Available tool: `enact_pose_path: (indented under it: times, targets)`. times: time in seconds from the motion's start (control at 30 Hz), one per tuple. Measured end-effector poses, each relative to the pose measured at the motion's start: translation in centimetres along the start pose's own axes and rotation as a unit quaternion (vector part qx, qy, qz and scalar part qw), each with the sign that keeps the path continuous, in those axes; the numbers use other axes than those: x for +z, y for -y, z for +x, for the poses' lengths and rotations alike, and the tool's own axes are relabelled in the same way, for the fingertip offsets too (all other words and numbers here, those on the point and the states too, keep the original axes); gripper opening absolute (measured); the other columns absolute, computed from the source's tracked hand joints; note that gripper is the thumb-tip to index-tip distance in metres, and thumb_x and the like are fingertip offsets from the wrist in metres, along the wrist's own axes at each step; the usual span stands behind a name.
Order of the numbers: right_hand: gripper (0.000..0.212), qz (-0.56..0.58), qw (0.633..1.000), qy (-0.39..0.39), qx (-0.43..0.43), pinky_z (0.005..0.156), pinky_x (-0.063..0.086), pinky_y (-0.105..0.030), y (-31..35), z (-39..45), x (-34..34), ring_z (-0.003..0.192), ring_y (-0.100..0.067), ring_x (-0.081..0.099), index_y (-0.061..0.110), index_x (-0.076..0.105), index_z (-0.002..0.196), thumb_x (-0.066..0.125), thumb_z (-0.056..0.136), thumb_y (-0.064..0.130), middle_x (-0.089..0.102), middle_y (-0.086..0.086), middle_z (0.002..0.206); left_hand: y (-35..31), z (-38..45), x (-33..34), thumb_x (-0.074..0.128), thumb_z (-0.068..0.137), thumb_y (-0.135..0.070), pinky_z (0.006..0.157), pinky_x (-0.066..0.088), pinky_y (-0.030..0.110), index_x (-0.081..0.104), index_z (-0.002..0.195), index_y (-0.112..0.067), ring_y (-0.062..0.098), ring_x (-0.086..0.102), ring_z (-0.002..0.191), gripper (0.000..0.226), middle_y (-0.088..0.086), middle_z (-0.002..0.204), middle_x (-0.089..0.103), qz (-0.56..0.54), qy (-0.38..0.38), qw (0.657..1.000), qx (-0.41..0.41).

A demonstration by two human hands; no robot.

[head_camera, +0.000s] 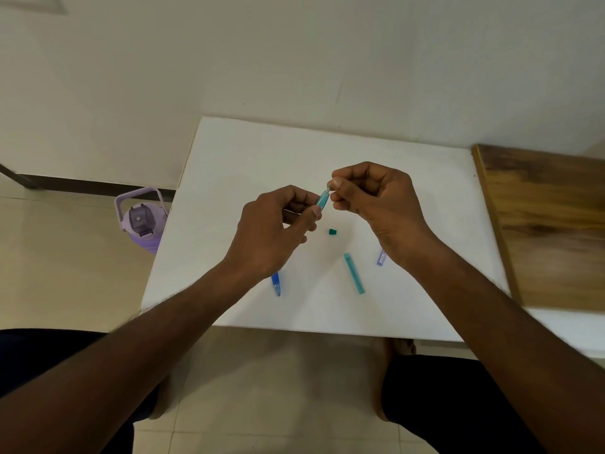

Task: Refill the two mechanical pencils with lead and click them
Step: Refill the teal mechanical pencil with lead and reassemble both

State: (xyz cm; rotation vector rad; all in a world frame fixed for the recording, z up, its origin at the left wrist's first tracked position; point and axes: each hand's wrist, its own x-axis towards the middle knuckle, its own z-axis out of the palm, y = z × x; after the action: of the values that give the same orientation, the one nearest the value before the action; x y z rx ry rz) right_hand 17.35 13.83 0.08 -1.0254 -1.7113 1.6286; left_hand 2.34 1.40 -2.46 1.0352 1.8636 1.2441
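My left hand [275, 227] grips a teal mechanical pencil [322, 199] above the white table [248, 158], its top end pointing up and right. My right hand [373, 198] pinches something small and pale at that top end; I cannot tell what it is. A small teal cap [333, 232] lies on the table just below the hands. A blue mechanical pencil [276, 283] lies partly hidden under my left wrist. A teal lead tube [354, 273] lies nearer the front edge, and a purple lead case [381, 257] peeks out from under my right wrist.
A purple water bottle [140, 221] stands on the floor left of the table. A wooden surface [550, 224] adjoins the table on the right. A wall runs behind the table. My knees and feet are below the front edge.
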Motion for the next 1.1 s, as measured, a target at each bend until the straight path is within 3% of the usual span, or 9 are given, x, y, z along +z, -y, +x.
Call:
enact_pose_path:
  times: [0.3,0.5,0.6,0.73,0.83,0.9,1.0,1.1]
  targets:
    - [0.010,-0.089,0.995,0.038,-0.009,0.084,0.066,-0.038,0.0,0.4,-0.7,0.085,-0.023,0.080,0.014,0.082,0.102,0.081,0.092,0.016,0.082,-0.005,0.091,-0.2,-0.3,-0.2,0.074,0.098,-0.030,0.070,0.065,0.024,0.076,0.111,-0.022,0.006,0.077,0.083,0.016,-0.008,0.092,0.079,0.024,0.004,1.000,0.008]
    - [0.004,-0.032,0.996,0.069,0.035,0.083,0.064,-0.034,-0.1,0.3,-0.7,0.084,-0.023,0.079,0.012,0.083,0.093,0.083,0.089,0.011,0.083,-0.005,0.096,-0.3,-0.4,-0.2,0.077,0.095,-0.026,0.069,0.066,0.027,0.075,0.105,-0.022,0.005,0.077,0.078,0.011,-0.010,0.086,0.078,0.036,0.014,0.999,0.013]
    - [0.010,-0.055,0.994,0.084,0.036,0.082,0.064,-0.031,-0.1,0.2,-0.2,0.087,-0.020,0.080,0.013,0.084,0.099,0.084,0.089,0.015,0.083,-0.002,0.096,-0.2,-0.4,-0.3,0.081,0.092,-0.029,0.078,0.066,0.031,0.076,0.101,-0.025,0.003,0.077,0.078,0.012,-0.012,0.084,0.079,0.062,0.026,0.998,0.003]
    - [0.022,-0.146,0.987,0.061,0.004,0.084,0.064,-0.031,-0.3,0.2,0.3,0.086,-0.013,0.080,0.024,0.081,0.112,0.082,0.091,0.030,0.082,0.007,0.092,0.2,0.3,-0.4,0.087,0.084,-0.039,0.078,0.066,0.030,0.076,0.094,-0.030,0.004,0.077,0.074,0.018,-0.014,0.080,0.080,0.069,0.026,0.996,-0.059]
    - [0.015,-0.327,0.943,0.004,-0.064,0.080,0.055,-0.013,-0.9,0.8,-0.6,0.076,-0.002,0.074,0.027,0.081,0.107,0.079,0.093,0.031,0.078,0.014,0.082,0.9,0.9,-0.4,0.089,0.082,-0.039,0.072,0.063,0.018,0.073,0.091,-0.030,0.001,0.076,0.066,0.020,-0.015,0.075,0.079,0.057,0.029,0.992,-0.112]
    - [0.009,-0.429,0.900,0.019,-0.073,0.076,0.048,-0.004,-1.3,1.0,-1.3,0.070,0.002,0.068,0.023,0.082,0.100,0.078,0.093,0.027,0.073,0.014,0.080,1.5,1.0,-0.3,0.089,0.082,-0.037,0.066,0.057,0.008,0.074,0.093,-0.025,0.000,0.074,0.064,0.022,-0.013,0.078,0.076,0.086,0.015,0.990,-0.111]
    - [0.015,-0.479,0.874,0.066,-0.049,0.084,0.057,-0.018,-2.6,0.8,-1.3,0.070,-0.005,0.064,0.018,0.082,0.105,0.081,0.092,0.024,0.073,0.006,0.085,2.0,1.0,-0.1,0.087,0.085,-0.035,0.073,0.056,0.011,0.075,0.104,-0.019,0.005,0.073,0.070,0.028,-0.009,0.084,0.076,0.154,0.012,0.984,-0.092]
    - [0.027,-0.502,0.857,0.102,-0.052,0.087,0.051,-0.018,-3.7,0.9,-0.3,0.077,-0.005,0.061,0.018,0.079,0.115,0.083,0.090,0.029,0.069,0.007,0.090,2.2,1.0,0.1,0.087,0.085,-0.034,0.074,0.052,0.012,0.068,0.117,-0.019,0.005,0.071,0.072,0.040,-0.005,0.085,0.077,0.184,0.006,0.980,-0.074]
